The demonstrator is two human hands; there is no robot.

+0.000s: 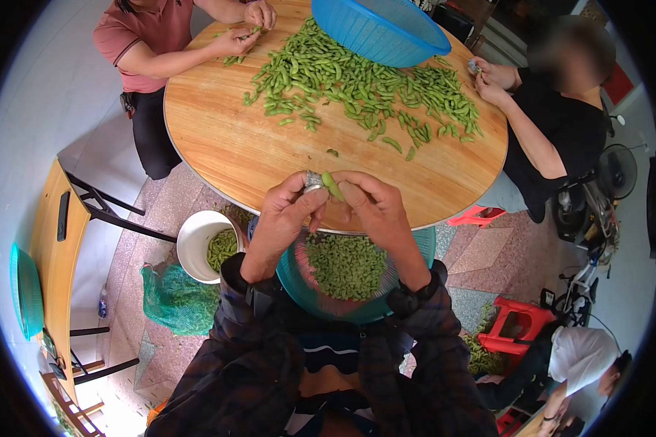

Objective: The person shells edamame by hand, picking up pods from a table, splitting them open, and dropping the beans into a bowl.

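Over the near edge of the round wooden table (219, 156), both my hands meet at a green soybean pod (332, 186). My right hand (379, 211) pinches the pod between thumb and forefinger. The fingers of my left hand (288, 207) close at the pod's other end, and a silvery metal piece (313, 180) sits on a finger there. Directly beneath my hands, a teal basin (294, 285) in my lap holds a layer of shelled green beans (346, 266). Across the table spreads a large pile of whole pods (357, 80).
A blue plastic basket (383, 33) stands at the table's far side. Two people sit around the table, and another bends at lower right. Left of me are a white bucket (189, 244) with pods inside and a green mesh bag (175, 298). A red stool (514, 320) stands right.
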